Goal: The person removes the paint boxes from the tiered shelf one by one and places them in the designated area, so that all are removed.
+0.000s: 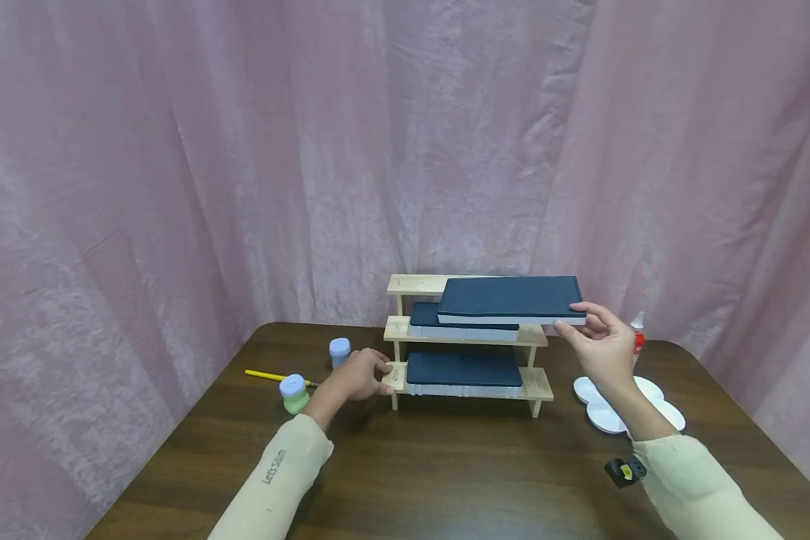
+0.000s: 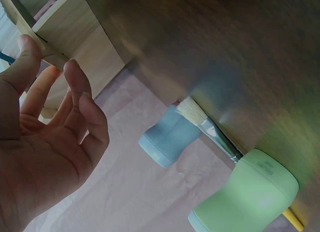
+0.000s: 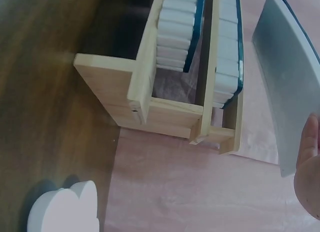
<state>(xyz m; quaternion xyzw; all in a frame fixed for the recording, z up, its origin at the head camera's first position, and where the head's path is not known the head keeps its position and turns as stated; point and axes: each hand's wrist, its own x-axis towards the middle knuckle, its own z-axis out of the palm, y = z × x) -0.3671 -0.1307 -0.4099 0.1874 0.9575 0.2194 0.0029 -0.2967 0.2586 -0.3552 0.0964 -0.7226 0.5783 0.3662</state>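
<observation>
While pinching the left end of a three-step wooden stand (image 1: 535, 384) at its bottom step with the left grip (image 1: 359, 373), in the head view, hold up a flat dark blue block (image 1: 509, 296) by its right end, between thumb and fingers of the right grip (image 1: 604, 345), in front of the top step. See a middle block (image 1: 424, 313) and a bottom block (image 1: 463, 367) on the steps below. Toward the desk's (image 1: 472, 480) left edge, find a yellow-handled brush (image 1: 263, 373), a green jar (image 1: 295, 400) and a blue jar (image 1: 340, 351); toward the right edge, a white palette (image 1: 602, 417); toward the back right corner, a red-marked bottle (image 1: 639, 341).

In the left wrist view, bend thumb and fingers about the step's end. Make out bristles just beside the blue jar; cannot tell whether touching.

In the right wrist view, see the raised block's pale underside, tilted, apart from the stand. Catch only part of the right grip, at the block's edge.
</observation>
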